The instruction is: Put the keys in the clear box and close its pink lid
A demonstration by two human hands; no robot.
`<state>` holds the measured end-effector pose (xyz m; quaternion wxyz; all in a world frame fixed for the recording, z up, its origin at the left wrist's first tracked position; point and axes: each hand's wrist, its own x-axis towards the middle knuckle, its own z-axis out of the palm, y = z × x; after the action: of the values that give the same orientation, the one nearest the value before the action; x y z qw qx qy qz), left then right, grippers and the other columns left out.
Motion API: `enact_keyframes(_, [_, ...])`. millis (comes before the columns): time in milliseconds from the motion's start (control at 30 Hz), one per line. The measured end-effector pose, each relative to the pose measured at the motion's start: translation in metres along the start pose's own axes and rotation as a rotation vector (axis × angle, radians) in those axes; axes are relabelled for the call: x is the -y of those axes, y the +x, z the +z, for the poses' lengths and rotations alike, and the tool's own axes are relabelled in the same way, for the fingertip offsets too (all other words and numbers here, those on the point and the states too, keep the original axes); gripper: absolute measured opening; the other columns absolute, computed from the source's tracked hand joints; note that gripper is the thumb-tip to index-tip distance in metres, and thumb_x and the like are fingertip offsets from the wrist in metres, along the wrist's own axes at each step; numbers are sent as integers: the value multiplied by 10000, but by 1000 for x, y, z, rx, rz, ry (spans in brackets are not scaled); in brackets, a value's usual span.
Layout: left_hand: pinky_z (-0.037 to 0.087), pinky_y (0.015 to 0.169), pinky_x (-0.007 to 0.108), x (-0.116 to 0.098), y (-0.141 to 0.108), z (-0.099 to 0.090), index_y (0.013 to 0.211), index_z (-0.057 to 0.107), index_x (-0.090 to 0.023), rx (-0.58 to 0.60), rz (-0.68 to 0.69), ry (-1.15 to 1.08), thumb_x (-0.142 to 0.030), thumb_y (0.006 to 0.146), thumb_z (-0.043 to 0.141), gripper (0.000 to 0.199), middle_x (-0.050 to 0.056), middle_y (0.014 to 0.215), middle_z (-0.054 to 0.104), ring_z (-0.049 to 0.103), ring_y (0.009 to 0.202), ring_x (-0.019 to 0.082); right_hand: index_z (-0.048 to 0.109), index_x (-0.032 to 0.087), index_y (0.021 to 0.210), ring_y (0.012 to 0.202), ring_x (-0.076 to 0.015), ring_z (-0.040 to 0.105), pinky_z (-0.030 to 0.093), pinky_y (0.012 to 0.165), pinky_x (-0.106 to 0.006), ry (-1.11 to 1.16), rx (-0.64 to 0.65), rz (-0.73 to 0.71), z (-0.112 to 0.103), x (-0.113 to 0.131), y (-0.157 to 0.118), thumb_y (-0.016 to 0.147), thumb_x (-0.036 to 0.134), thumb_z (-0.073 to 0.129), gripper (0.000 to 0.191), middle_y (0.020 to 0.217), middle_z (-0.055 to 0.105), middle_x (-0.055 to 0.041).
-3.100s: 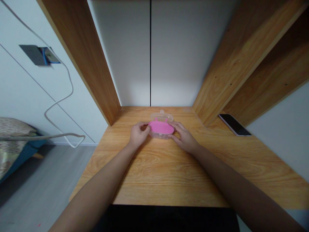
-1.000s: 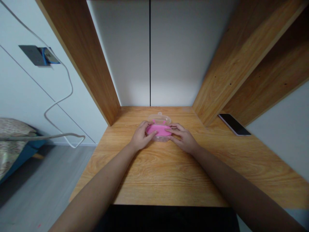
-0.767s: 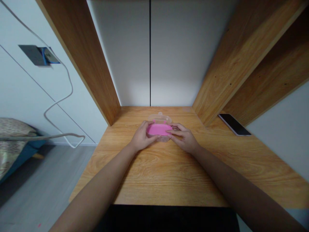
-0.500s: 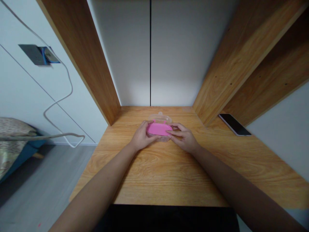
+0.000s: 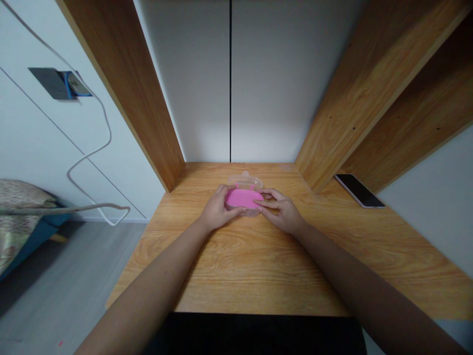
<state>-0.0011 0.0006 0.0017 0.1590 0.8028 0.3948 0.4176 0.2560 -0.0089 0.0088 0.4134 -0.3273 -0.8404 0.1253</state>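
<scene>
A small oval plastic box [image 5: 244, 198] with a flat pink top and clear plastic below sits on the wooden desk. At its back edge, a clear lid [image 5: 246, 180] stands open, with pink hinge tabs between the two. My left hand [image 5: 218, 209] is closed around the box's left end, thumb along the front and fingers behind. At the right end, my right hand [image 5: 281, 211] grips the box too, one fingertip resting on the pink surface and the thumb at the front corner. The fingers hide both ends of the box.
A phone [image 5: 359, 190] lies on the desk [image 5: 258, 276] at the right, beside a wooden upright [image 5: 369, 93]. White panels [image 5: 266, 98] close off the back. To the left, a white cable [image 5: 105, 118] hangs near an uncovered wall socket [image 5: 61, 84].
</scene>
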Motion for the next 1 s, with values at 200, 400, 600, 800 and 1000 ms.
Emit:
enact_keyframes(200, [478,1020,444,-4,-4,-1,1352,456,-186,71,-66,-5,-494,869,659,608,154,1324,595,597,1193,298,717,331,1195,1221,-268,604,536,1010,-493,-30,23,-21,0,-4,-2,875,284,693,323,1375,597,-86])
enact_keyframes(400, [444,1085,434,-4,-3,0,1396,482,-196,63,-67,-26,-416,972,516,479,129,1398,583,571,1268,276,668,352,1268,1254,-283,595,503,1049,-529,-100,72,-54,0,-5,0,851,293,730,426,1432,578,-57])
enact_keyframes(600, [448,1087,436,-2,-2,3,1434,494,-206,70,-75,-45,-426,969,524,515,133,1416,577,584,1261,275,614,371,1328,1239,-281,618,512,1050,-522,-151,129,-39,-1,-7,0,913,293,655,424,1435,568,-34])
enact_keyframes(800, [482,1026,430,-5,-1,2,1445,487,-196,83,-89,-41,-439,962,530,543,143,1327,629,631,1161,274,618,369,1321,1191,-270,654,537,1036,-486,-146,141,-29,-1,-5,-1,921,282,643,411,1440,558,-26])
enact_keyframes(1000, [491,986,416,-6,1,0,1468,456,-176,116,-88,-29,-459,977,493,568,142,1222,659,644,1085,264,614,371,1328,1222,-274,633,523,1057,-491,-146,140,-20,-1,-5,-1,910,248,648,437,1449,551,-17])
